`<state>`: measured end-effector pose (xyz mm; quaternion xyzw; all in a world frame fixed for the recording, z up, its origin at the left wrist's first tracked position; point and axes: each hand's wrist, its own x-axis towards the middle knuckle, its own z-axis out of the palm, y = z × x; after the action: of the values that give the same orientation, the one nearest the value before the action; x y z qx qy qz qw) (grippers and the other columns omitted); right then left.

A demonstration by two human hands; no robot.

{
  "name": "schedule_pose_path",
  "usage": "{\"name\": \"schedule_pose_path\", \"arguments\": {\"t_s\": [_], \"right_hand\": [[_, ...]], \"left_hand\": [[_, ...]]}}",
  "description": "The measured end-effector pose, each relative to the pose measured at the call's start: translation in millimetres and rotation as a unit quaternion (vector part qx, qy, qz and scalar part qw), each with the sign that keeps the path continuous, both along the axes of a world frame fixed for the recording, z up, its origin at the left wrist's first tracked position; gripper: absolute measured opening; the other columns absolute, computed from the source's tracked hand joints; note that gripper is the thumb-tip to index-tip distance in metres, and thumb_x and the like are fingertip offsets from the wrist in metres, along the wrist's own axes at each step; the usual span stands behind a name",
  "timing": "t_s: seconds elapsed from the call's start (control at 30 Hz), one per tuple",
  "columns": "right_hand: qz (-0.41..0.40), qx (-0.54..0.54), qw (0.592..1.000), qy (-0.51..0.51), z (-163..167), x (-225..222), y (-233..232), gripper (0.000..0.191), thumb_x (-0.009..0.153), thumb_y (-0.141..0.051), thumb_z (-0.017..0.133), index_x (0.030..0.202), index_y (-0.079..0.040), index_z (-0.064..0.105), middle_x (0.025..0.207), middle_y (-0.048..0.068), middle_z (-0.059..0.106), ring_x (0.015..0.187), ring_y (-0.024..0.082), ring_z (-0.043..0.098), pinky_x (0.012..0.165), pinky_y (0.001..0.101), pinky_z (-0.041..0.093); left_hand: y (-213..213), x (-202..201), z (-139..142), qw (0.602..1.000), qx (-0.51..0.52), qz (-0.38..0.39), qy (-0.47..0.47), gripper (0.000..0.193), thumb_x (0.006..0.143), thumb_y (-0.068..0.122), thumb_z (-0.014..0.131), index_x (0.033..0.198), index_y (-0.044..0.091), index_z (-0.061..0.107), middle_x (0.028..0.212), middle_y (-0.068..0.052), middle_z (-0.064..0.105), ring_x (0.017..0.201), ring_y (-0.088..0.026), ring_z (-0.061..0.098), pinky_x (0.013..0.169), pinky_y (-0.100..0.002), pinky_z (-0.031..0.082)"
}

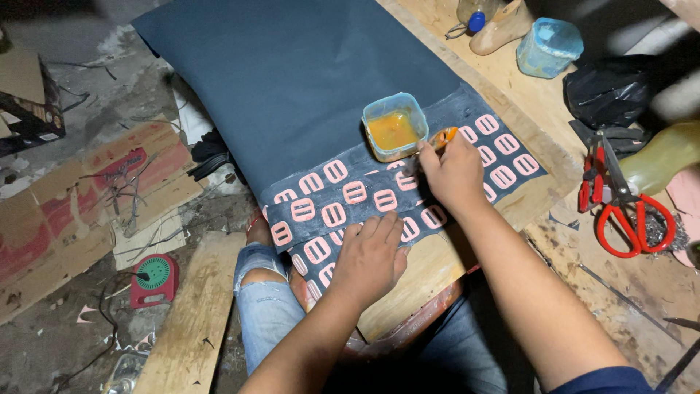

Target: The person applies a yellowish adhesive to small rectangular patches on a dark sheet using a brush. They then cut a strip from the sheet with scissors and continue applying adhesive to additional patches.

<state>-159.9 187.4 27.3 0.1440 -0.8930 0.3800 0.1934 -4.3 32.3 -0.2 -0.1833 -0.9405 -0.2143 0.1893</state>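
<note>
A dark blue-grey sheet (pixel 292 73) lies across a wooden board (pixel 510 95) over my lap. Several pink buckle-shaped pieces (pixel 334 214) lie in rows on its near strip. My left hand (pixel 370 257) presses flat on that strip, fingers spread over the pieces. My right hand (pixel 453 174) holds an orange-handled brush (pixel 442 137) beside a small clear tub of orange glue (pixel 394 126) that stands on the sheet.
Red-handled scissors (pixel 620 208) lie on the bench at right, near a yellowish bottle (pixel 667 157) and a black bag (pixel 609 91). A blue lidded tub (pixel 548 47) and a wooden shoe form (pixel 502 28) stand at the back. Cardboard (pixel 87 197) and a plank (pixel 193 314) cover the floor at left.
</note>
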Motion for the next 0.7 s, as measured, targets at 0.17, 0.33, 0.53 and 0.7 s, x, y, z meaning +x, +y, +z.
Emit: {"name": "schedule_pose_path", "arguments": {"t_s": [0.17, 0.33, 0.53, 0.7], "right_hand": [[-0.022, 0.076, 0.996, 0.037, 7.7, -2.9, 14.1, 0.027, 0.093, -0.023, 0.076, 0.094, 0.001, 0.065, 0.086, 0.021, 0.071, 0.079, 0.039, 0.069, 0.069, 0.0455, 0.052], [0.099, -0.07, 0.982, -0.144, 22.0, 4.3, 7.4, 0.024, 0.091, -0.023, 0.075, 0.102, -0.004, 0.065, 0.082, 0.014, 0.07, 0.067, 0.025, 0.064, 0.059, 0.0383, 0.049], [0.146, -0.002, 0.972, -0.186, 36.9, -8.7, 5.5, 0.023, 0.086, -0.019, 0.076, 0.101, -0.005, 0.066, 0.081, 0.01, 0.073, 0.068, 0.019, 0.068, 0.062, 0.0343, 0.053], [0.109, 0.088, 0.986, -0.088, 29.7, -11.9, 21.3, 0.027, 0.085, -0.024, 0.08, 0.099, -0.004, 0.068, 0.084, 0.015, 0.074, 0.077, 0.03, 0.072, 0.071, 0.0383, 0.055]], "left_hand": [[0.7, -0.5, -0.8, 1.0, -0.008, 0.001, 0.0, 0.052, 0.083, 0.026, 0.067, 0.127, -0.002, 0.064, 0.136, -0.015, 0.062, 0.112, -0.026, 0.057, 0.088, -0.043, 0.043], [0.2, -0.4, -0.6, 1.0, 0.016, 0.001, 0.002, 0.05, 0.083, 0.025, 0.067, 0.125, -0.001, 0.065, 0.135, -0.015, 0.063, 0.113, -0.026, 0.058, 0.089, -0.043, 0.043], [0.2, 0.0, 0.6, 1.0, 0.024, -0.001, -0.003, 0.049, 0.082, 0.024, 0.068, 0.124, -0.002, 0.065, 0.135, -0.016, 0.062, 0.115, -0.026, 0.058, 0.091, -0.043, 0.043], [0.7, -1.0, 0.7, 1.0, 0.027, 0.002, -0.006, 0.05, 0.082, 0.024, 0.068, 0.124, -0.002, 0.065, 0.135, -0.015, 0.063, 0.116, -0.026, 0.058, 0.092, -0.043, 0.043]]}}
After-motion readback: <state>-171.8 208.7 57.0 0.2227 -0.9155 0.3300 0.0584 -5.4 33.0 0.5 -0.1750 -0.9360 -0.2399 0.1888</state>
